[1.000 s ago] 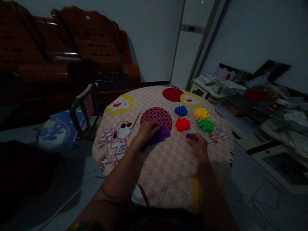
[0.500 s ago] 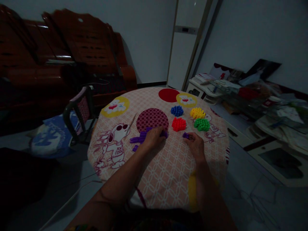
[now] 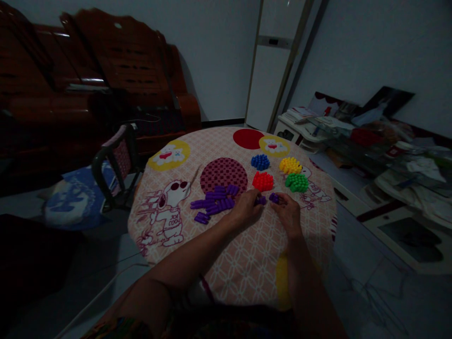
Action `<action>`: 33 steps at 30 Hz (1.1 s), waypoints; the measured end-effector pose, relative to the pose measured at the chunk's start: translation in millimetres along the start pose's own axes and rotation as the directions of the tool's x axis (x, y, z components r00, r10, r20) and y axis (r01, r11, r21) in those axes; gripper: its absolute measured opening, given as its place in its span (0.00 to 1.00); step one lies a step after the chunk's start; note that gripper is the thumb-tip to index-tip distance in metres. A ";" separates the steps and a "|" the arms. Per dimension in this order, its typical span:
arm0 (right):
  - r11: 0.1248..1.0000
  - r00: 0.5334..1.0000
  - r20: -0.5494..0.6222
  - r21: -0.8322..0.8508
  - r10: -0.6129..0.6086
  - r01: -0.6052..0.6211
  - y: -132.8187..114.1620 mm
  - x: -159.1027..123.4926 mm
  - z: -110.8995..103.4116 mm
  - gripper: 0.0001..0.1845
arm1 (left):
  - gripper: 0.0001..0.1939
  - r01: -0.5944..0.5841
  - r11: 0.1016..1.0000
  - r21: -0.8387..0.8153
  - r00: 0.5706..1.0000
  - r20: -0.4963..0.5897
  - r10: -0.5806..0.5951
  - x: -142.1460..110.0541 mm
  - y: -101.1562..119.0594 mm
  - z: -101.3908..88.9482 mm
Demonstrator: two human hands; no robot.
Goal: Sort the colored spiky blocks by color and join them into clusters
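My left hand (image 3: 246, 208) rests on the patterned round table (image 3: 247, 263) with its fingers pinched on a small purple piece (image 3: 262, 200). Close beside it, my right hand (image 3: 288, 212) pinches another purple piece (image 3: 273, 197); the two pieces nearly touch. Loose purple pieces (image 3: 213, 203) lie scattered just left of my left hand. Beyond my hands sit a red cluster (image 3: 263, 181), a green cluster (image 3: 296, 182), a yellow cluster (image 3: 290, 165) and a blue cluster (image 3: 260, 162).
A small dark chair (image 3: 115, 165) stands at the table's left edge, with a blue cushion (image 3: 76, 200) on the floor and a dark wooden sofa (image 3: 92, 89) behind. Cluttered low shelves (image 3: 370, 141) fill the right side. A white door (image 3: 270, 70) is at the back.
My left hand lifted off the purple pile, leaving the pieces spread out, and moved right with one purple piece towards my right hand, which stayed nearly in place.
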State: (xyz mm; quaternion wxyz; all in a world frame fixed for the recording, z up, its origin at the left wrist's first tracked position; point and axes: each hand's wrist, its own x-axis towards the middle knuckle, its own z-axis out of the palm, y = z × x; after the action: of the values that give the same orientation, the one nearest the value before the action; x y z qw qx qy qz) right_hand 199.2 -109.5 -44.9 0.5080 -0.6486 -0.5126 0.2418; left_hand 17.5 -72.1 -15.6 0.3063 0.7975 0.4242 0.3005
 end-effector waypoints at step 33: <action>0.999 0.999 -0.042 -0.039 -0.001 0.000 5.8 1.7 -4.2 0.28 | 0.21 0.068 0.992 -0.105 0.996 0.071 -0.061 22.4 -4.0 -4.0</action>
State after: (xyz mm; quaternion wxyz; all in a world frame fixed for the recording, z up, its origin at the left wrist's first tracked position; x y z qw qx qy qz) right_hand 205.7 -109.5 -48.3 0.5062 -0.6631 -0.5065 0.2180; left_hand 22.9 -50.1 -11.2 0.3723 0.7756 0.4223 0.2854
